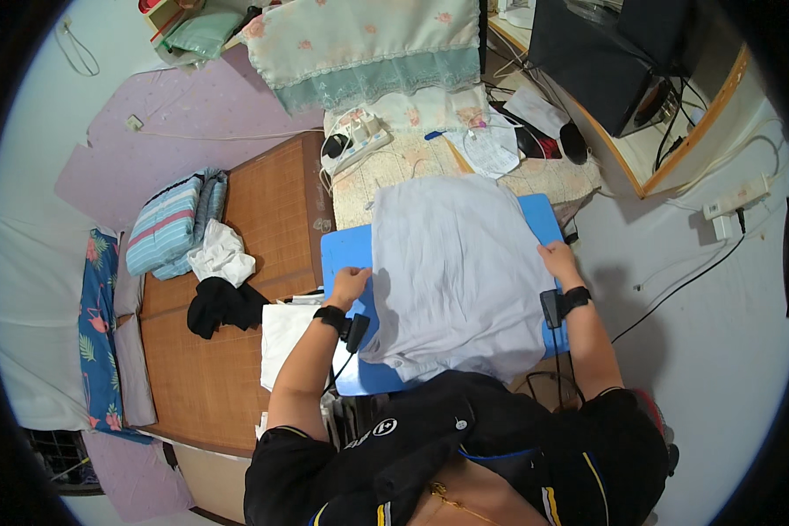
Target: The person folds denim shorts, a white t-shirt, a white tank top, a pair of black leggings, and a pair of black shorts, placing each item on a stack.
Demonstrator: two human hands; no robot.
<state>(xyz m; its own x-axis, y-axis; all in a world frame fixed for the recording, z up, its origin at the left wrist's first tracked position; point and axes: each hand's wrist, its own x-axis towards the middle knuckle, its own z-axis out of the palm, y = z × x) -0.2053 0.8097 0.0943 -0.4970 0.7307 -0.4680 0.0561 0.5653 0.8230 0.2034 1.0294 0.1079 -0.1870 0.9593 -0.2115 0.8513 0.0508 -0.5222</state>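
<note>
On the board (345, 250) lies a cloth (456, 272), its opposite side edges pinched by the left hand (351, 285) and right hand (559, 263).

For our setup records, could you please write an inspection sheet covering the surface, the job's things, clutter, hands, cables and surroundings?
Surface: blue board, mostly covered.
Job's things: pale grey cloth, spread on the board, wrinkled.
Clutter: papers and a power strip on the table beyond the board.
Hands: left hand at the cloth's left edge, right hand at its right edge; firmness of grip unclear.
Cables: cords around the power strip; a cord hanging from each wrist band; black cable at right.
Surroundings: brown mat at left, bearing folded striped bedding, white cloth and black cloth.
</note>
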